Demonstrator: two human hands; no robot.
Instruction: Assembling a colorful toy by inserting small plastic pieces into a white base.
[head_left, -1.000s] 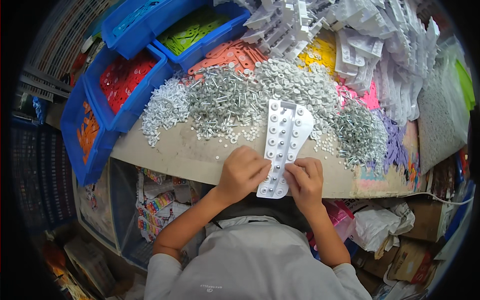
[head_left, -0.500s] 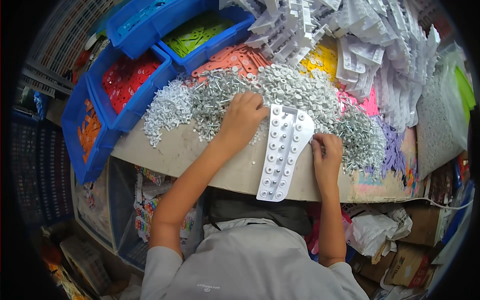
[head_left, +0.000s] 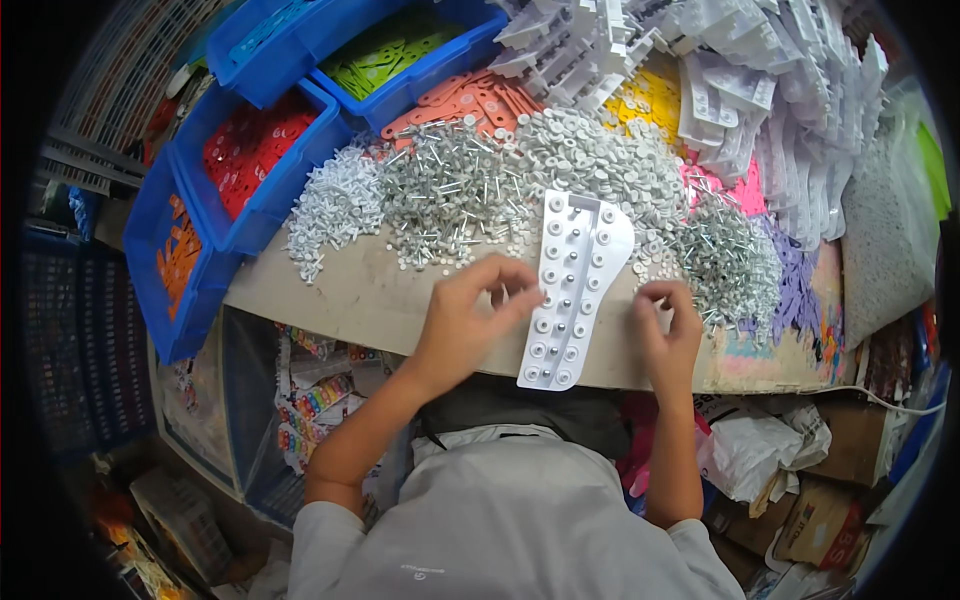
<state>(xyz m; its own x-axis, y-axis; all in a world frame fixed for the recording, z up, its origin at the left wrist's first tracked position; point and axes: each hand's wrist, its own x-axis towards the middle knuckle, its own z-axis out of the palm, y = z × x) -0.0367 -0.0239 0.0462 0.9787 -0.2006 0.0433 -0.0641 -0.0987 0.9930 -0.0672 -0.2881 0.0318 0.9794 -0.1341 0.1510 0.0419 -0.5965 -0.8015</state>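
A white plastic moulded plate (head_left: 614,240) with rows of round washers and metal pins down its middle groove lies on the table in front of me. My left hand (head_left: 480,308) is at its left edge, thumb and forefinger drawn together in a pinch; whatever is between them is too small to make out. Just off the plate's right side, my right hand (head_left: 667,325) is curled and a little blurred, and its fingertips hide anything they hold. Beyond the plate are heaps of small white washers (head_left: 600,150), metal rivets (head_left: 450,180) and more rivets (head_left: 725,255).
Blue bins (head_left: 262,215) at the left hold red, orange, green and blue flat pieces. White small pegs (head_left: 335,200) lie beside them. White moulded plates (head_left: 780,110) are stacked at the back right, near a clear bag (head_left: 885,220). The table's front edge (head_left: 480,370) curves before me.
My left hand has come back from the rivet heap to the plate's left edge. My right hand has moved slightly away from the plate's right side.
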